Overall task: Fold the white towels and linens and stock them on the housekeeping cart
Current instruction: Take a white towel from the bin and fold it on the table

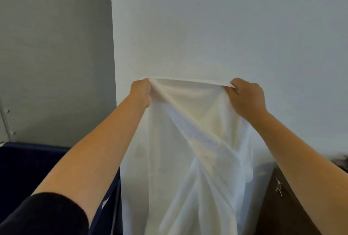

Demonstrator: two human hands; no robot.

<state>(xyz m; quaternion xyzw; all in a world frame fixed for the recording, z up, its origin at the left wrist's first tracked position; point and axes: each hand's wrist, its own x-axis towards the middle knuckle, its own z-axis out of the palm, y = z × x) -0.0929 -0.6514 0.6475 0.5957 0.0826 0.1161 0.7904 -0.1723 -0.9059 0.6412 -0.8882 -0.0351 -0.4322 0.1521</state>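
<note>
A white towel (195,140) hangs lengthwise in front of me, its top hem stretched level at chest height. My left hand (141,91) grips the hem's left corner, and my right hand (246,97) pinches the right corner. Loose diagonal folds run down the cloth, and its lower end drops out of view at the bottom of the frame. Both arms are stretched forward toward a white wall.
A white wall corner (113,65) stands right behind the towel, with a grey wall to its left. A dark blue fabric bin (28,165) sits low on the left. A dark brown surface (282,206) lies at the lower right.
</note>
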